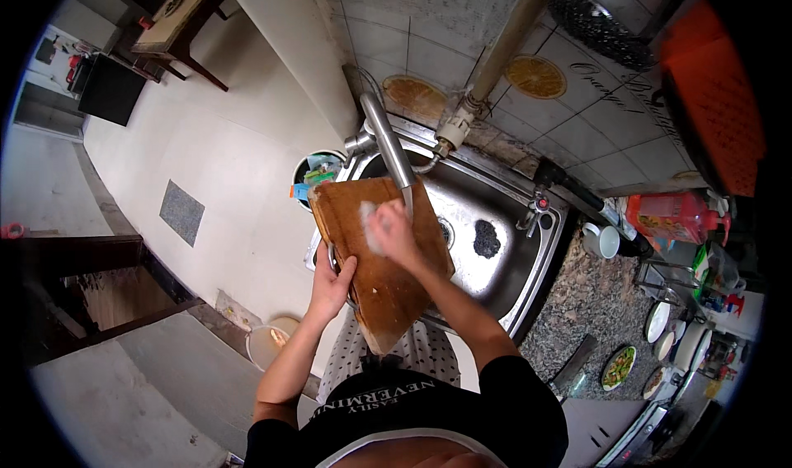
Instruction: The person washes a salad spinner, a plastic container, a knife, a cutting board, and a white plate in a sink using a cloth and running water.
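1. Over the near left part of the steel sink (478, 192), a thick brown wooden board (400, 299), face up, one corner pointing back toward the wearer's body. Whether it rests on the sink rim: cannot tell.
2. Left hand (332, 284): gripping the board at its left edge, thumb along the upper face, other fingers mostly hidden. Metal handle (332, 256) at that same edge, beside the hand.
3. Right hand (394, 233): fingers curled closed on a pale wad (370, 225), pressed to the upper half of the board. Outline blurred; material of the wad uncertain.
4. Above the board's far edge, a brushed-metal faucet (386, 138), spout aimed at the board; a clear streak of water (407, 202) below its mouth, just beyond the right hand.
5. In the basin, right of the board: round drain (446, 233), partly covered by the board, and a dark scouring pad (487, 239) lying flat. Small tap (538, 208) at the basin's right rim.
6. Left of the faucet, a bin (299, 171) with colourful wrappers inside.
7. Right of the sink, the speckled stone table (557, 303): white mug (606, 243), broad dark blade (575, 365), oval plate of chopped greens (619, 367) near the blade. Red pump bottle (670, 215) beyond the mug.
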The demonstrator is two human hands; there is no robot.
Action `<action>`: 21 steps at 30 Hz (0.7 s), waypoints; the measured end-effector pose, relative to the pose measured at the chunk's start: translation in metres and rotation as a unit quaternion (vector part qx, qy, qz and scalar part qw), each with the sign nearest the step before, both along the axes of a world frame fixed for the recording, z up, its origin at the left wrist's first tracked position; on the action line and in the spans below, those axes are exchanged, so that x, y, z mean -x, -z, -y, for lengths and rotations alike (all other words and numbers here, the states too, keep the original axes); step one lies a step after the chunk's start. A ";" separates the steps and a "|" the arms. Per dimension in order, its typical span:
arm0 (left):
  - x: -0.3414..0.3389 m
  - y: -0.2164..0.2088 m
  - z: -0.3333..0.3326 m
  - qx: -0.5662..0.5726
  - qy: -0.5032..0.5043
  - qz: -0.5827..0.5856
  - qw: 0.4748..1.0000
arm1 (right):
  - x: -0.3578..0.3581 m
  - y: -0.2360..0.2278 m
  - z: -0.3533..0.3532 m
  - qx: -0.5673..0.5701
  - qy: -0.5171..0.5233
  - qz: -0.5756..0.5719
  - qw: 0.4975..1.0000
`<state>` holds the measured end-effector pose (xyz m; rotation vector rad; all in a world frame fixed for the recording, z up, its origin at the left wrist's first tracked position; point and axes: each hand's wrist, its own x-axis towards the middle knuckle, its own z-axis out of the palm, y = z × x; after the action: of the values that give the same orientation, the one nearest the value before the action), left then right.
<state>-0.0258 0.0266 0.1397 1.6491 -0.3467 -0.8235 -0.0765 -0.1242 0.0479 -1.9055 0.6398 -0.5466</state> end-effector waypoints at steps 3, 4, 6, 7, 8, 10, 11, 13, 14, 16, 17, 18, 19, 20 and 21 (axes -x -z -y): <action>-0.002 -0.004 0.005 -0.042 0.030 0.052 0.997 | 0.014 0.078 0.065 0.014 -0.001 -0.124 0.992; -0.001 -0.007 0.008 -0.047 0.018 0.053 0.997 | 0.016 0.084 0.067 0.041 0.048 -0.175 0.983; 0.003 -0.011 0.013 -0.052 0.021 0.117 0.992 | 0.020 0.099 0.062 -0.001 0.064 -0.192 0.979; 0.002 -0.012 0.011 -0.058 0.010 0.149 0.987 | 0.018 0.063 0.046 0.001 0.013 -0.177 0.984; 0.002 -0.015 0.010 -0.061 0.005 0.140 0.988 | 0.018 0.023 0.032 0.003 -0.035 -0.160 0.986; 0.001 -0.020 0.012 -0.064 0.012 0.122 0.990 | 0.008 0.000 0.016 0.004 -0.030 -0.018 0.999; 0.002 -0.021 0.012 -0.059 0.005 0.111 0.992 | 0.003 -0.003 0.011 0.005 -0.027 0.053 0.998; 0.003 -0.024 0.012 -0.049 -0.012 0.096 0.994 | -0.016 -0.008 0.016 -0.135 -0.035 0.038 0.990; 0.000 -0.023 0.014 -0.056 0.001 0.106 0.993 | -0.025 0.025 0.032 -0.137 -0.033 0.020 0.990; -0.001 -0.024 0.014 -0.074 0.038 0.118 0.990 | -0.038 0.086 0.068 -0.142 -0.027 -0.020 0.989; 0.000 -0.023 0.015 -0.078 0.039 0.128 0.988 | -0.033 0.101 0.077 -0.142 0.003 -0.039 0.989; 0.002 -0.024 0.019 -0.078 0.044 0.139 0.986 | -0.024 0.114 0.089 -0.142 0.037 -0.058 0.987; 0.001 -0.023 0.018 -0.082 0.036 0.152 0.984 | -0.022 0.094 0.084 -0.070 0.063 -0.096 0.991; 0.000 -0.024 0.017 -0.080 0.030 0.159 0.984 | -0.014 0.071 0.075 -0.181 0.063 -0.152 0.970; 0.001 -0.026 0.019 -0.074 0.027 0.164 0.983 | -0.013 0.045 0.068 -0.088 0.048 -0.146 0.984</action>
<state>-0.0267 0.0074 0.1661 1.9267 -0.5726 -0.6270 -0.0640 -0.1924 0.0031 -1.8087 0.9416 -0.2611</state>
